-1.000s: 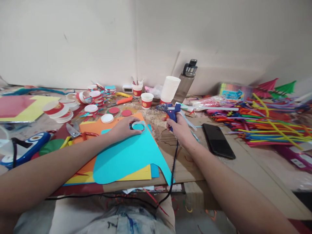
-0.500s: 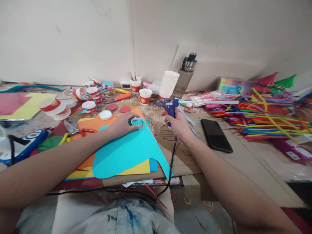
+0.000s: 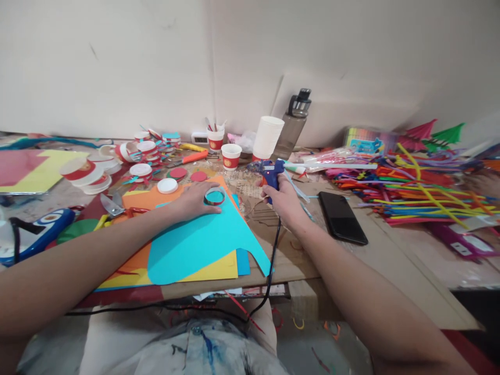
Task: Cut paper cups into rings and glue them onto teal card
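Note:
Between the thumb and fingers of my left hand [image 3: 194,200] is a ring cut from a paper cup [image 3: 214,204], its opening turned up. Under it lies a light-blue paper sheet [image 3: 195,245] on orange and yellow sheets. My right hand [image 3: 287,200] is wrapped round the grip of a blue hot glue gun [image 3: 272,179], whose nozzle points left; a glue stick [image 3: 328,165] sticks out of its back. The gun's black cord [image 3: 274,255] hangs down over the table edge. A white round lid [image 3: 167,185] lies just behind my left hand.
Several cut cup pieces [image 3: 140,172] cluster at the back left, near scissors [image 3: 113,204]. A paper cup [image 3: 230,156], a cup stack [image 3: 269,133] and a bottle [image 3: 295,127] stand behind. On the right are a phone [image 3: 344,217] and pipe cleaners [image 3: 414,192].
The ring in my left hand has shifted slightly left and tipped, so more of its wall shows. My right hand keeps hold of the glue gun in nearly the same place.

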Demonstrator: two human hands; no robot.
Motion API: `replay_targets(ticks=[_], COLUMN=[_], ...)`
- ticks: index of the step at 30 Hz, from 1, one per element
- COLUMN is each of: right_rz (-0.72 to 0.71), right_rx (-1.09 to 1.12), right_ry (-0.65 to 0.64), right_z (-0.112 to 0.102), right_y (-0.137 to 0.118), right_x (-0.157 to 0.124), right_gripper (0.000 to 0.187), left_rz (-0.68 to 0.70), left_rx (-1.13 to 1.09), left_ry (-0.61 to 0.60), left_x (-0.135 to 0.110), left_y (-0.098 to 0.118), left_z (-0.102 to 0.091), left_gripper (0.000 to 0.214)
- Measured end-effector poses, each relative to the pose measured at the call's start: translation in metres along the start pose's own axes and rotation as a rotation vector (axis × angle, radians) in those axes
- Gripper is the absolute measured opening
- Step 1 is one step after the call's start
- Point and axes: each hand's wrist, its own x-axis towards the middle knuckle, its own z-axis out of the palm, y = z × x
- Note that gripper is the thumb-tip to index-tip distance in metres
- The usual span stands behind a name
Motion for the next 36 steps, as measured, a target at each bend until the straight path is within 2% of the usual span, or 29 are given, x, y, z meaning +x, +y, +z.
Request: replay_targets(ticks=[7, 12, 15, 17, 22, 25, 29, 33, 36], right_rz=[-0.028, -0.053, -0.05, -0.049, -0.041, -0.051, -0.072, -0.085, -0.08], right_rx=[-0.002, -0.004, -0.022, -0.045, -0.035, -0.018, -0.058, -0.098, -0.09], right_ry=[0.041, 0.043, 0.039, 0.039, 0.025, 0.014, 0.015, 0.026, 0.014], right_z=[-0.001, -0.001, -0.001, -0.001, -0.001, -0.001, -0.001, -0.001, -0.001], right_y=[-0.011, -0.018, -0.019, -0.019, -0.017, -0.014, -0.013, -0.014, -0.017], right_x=[-0.005, -0.009, -0.009, -0.009, -0.008, -0.007, -0.007, -0.008, -0.01], right_gripper=[0.026, 0.03, 0.032, 0.033, 0.032, 0.033, 0.032, 0.028, 0.025], left_rz=[-0.037, 0.082, 0.1, 0.087, 0.01, -0.009, 0.008, -0.089, -0.106], left_rx=[0.078, 0.07, 0.028, -0.001, -0.013, 0.036, 0.123, 0.139, 0.175], left_ry=[0.088, 0.111, 0.112, 0.11, 0.087, 0.035, -0.072, -0.096, -0.108], left_x=[0.001, -0.001, -0.002, -0.003, -0.003, -0.003, -0.003, 0.001, 0.004], left_y=[-0.008, -0.004, 0.0, 0.0, -0.002, -0.001, 0.003, 0.007, 0.007], left_z=[-0.002, -0.004, -0.005, -0.005, -0.008, -0.014, -0.023, -0.026, -0.027], left_gripper=[0.067, 0.049, 0.043, 0.048, 0.078, 0.081, 0.074, 0.087, 0.091])
